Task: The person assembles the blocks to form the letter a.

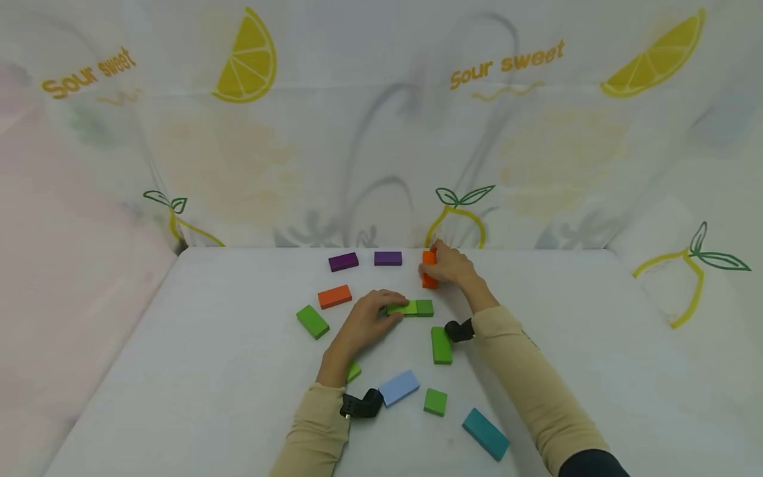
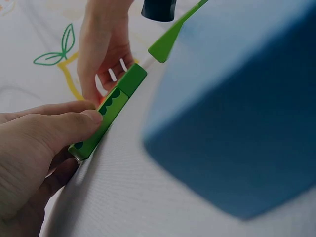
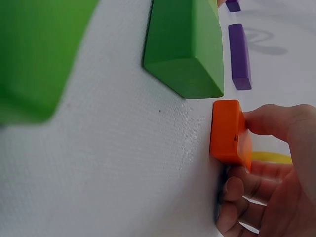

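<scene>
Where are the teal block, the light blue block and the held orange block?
Teal block (image 1: 486, 433), head view, middle of top face.
Light blue block (image 1: 399, 387), head view, middle of top face.
Held orange block (image 3: 226, 131), right wrist view, face toward camera.

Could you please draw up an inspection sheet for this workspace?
Surface: white tabletop.
Job's things: orange block near the far edge; light green block, with a darker green block at its end.
Clutter: other loose blocks, including two purple blocks, a blue block and a teal block.
Hands: right hand pinches the orange block; left hand holds the light green block.
Cables: nothing seen.
Surroundings: lemon-printed backdrop reading "Sour sweet".
</scene>
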